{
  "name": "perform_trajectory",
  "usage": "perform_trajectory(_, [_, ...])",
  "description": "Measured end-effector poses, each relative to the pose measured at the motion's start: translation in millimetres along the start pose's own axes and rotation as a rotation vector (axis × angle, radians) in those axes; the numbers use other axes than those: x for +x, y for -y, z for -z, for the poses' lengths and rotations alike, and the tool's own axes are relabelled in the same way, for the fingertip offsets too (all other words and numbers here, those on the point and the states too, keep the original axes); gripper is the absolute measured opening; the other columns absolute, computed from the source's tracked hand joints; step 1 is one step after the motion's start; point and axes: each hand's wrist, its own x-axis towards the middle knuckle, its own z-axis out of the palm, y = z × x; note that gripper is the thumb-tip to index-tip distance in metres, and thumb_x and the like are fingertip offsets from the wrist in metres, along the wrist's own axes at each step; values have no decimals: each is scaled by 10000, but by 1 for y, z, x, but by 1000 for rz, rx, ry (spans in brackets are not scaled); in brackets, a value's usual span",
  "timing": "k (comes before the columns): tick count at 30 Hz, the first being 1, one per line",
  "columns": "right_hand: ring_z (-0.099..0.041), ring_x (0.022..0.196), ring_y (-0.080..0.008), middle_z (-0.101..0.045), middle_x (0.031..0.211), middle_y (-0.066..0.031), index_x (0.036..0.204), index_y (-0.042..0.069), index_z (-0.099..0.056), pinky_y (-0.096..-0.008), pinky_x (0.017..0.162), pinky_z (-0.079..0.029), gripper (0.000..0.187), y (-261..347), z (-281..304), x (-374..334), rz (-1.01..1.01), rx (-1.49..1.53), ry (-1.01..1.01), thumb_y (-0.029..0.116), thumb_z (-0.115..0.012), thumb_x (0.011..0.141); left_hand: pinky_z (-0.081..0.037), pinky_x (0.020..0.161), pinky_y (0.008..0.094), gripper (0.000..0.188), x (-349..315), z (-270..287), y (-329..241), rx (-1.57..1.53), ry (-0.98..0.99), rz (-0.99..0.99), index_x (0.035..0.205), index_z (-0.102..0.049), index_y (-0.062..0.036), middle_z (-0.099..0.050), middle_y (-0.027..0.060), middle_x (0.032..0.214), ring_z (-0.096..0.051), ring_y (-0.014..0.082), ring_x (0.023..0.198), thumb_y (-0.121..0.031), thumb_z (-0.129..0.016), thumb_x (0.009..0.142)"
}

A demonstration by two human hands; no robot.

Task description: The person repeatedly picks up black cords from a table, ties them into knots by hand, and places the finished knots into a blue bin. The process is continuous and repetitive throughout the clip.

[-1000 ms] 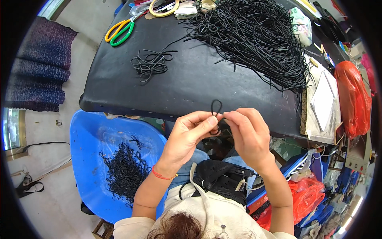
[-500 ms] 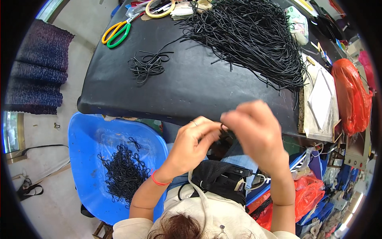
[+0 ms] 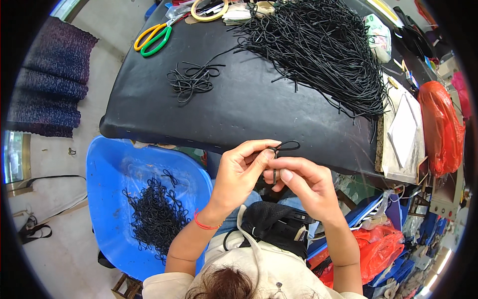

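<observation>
A short black cord (image 3: 289, 145) is held up at the table's near edge, bent into a loop that points right. Thumb and forefinger of my left hand (image 3: 245, 167) pinch it at the base of the loop. Just below, my right hand (image 3: 304, 183) closes its fingers around the cord's hanging end. Both hands touch or nearly touch each other. Whether the cord is knotted under the left fingertips is hidden. Beyond, on the black table (image 3: 239, 107), lie a small tangle of cords (image 3: 191, 82) and a big heap of long black cords (image 3: 318, 55).
A blue tub (image 3: 107, 199) at my left holds a pile of looped cords (image 3: 157, 214). Yellow-and-green-handled scissors (image 3: 155, 40) and a tape roll (image 3: 209, 18) lie at the far left edge. A white board (image 3: 404, 132) and red bags (image 3: 438, 129) are at the right.
My right hand has come down and left, from above the cord to its lower end. A loop now shows above my left fingers, which keep their pinch. The view has shifted slightly.
</observation>
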Motion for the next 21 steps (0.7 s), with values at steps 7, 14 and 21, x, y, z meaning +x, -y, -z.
perform_trajectory(7, [-579, 654, -66, -630, 738, -49, 867, -15, -590, -196, 584, -463, 112, -12, -1, 5, 111, -135, -205, 81, -623, 821, -486, 741, 214, 185, -2, -7, 5, -162, -83, -49, 1012, -580, 33, -620, 81, 902, -589, 98, 804, -8, -578, 831])
perform_trajectory(14, [-530, 569, -65, -592, 660, -35, 781, 1, -566, -199, 520, -430, 170, -10, -9, 13, 86, -336, -348, 126, -681, 777, -480, 764, 229, 268, -7, -14, 10, -120, -174, -57, 1052, -515, 32, -606, 87, 914, -581, 109, 857, -1, -612, 804])
perform_trajectory(21, [-508, 671, -81, -593, 808, -31, 845, 8, -610, -221, 628, -425, 155, -18, 13, 19, 231, -423, -137, 142, -657, 784, -482, 769, 236, 275, -11, -4, 4, 454, -59, -144, 1012, -449, 11, -612, 102, 932, -579, 105, 857, 25, -610, 790])
